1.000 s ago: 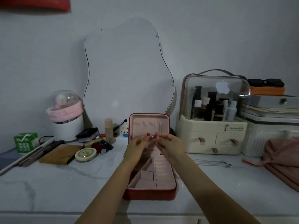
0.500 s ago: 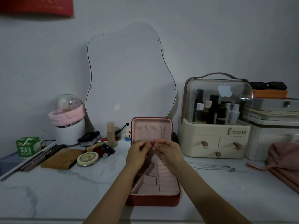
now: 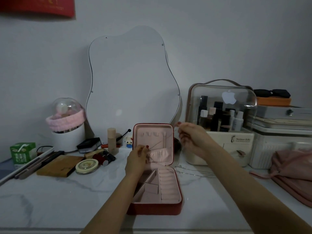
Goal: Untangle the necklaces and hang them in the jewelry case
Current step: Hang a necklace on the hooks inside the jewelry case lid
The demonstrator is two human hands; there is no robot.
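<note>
A red case point(image 3: 156, 196) sits open on the white table point(image 3: 50, 196), its pink lid standing up. The left hand point(image 3: 137, 159) is in front of the lid, fingers pinched on a thin chain point(image 3: 162, 141). The right hand point(image 3: 190, 139) is up by the lid's right edge, fingers curled and pinching the chain's other end. The chain stretches between both hands across the lid. More chains point(image 3: 194, 171) lie on the table just right of the case.
</note>
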